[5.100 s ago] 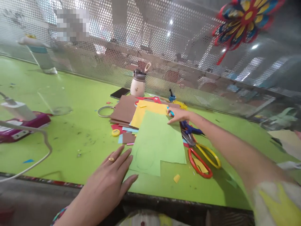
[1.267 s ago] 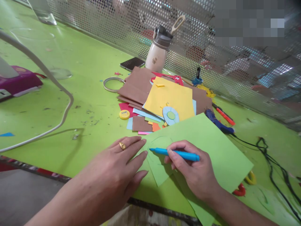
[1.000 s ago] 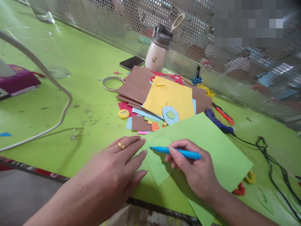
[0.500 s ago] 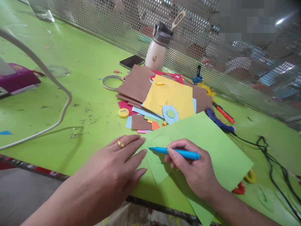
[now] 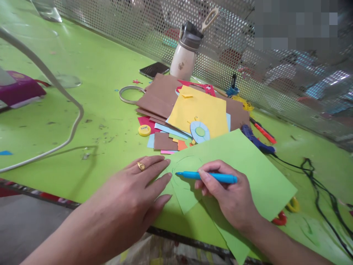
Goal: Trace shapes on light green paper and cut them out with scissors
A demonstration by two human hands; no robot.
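Observation:
A blue felt-tip pen (image 5: 220,178) is gripped in my right hand (image 5: 231,195), its tip at the left part of a faint round outline drawn on green paper (image 5: 248,165). Flat with fingers stretched out, my left hand (image 5: 135,195) rests at the paper's left edge and wears a gold ring (image 5: 141,166). Another green sheet (image 5: 234,239) shows under my right wrist. Just beyond the paper lies a light blue paper disc (image 5: 200,131) with a green centre, partly on a yellow sheet (image 5: 201,106).
Brown paper (image 5: 160,92) is stacked behind, near a tape roll (image 5: 120,95), a yellow cap (image 5: 144,130), a phone (image 5: 153,70) and a bottle (image 5: 182,60). At right lie a blue glue gun (image 5: 256,141) and black cord (image 5: 317,191). A white cable (image 5: 78,117) curves at left; perforated metal (image 5: 124,25) borders the table.
The pen tip has shifted very slightly to the right with my right hand. My left hand stays at the paper's edge, and the view has tilted a little.

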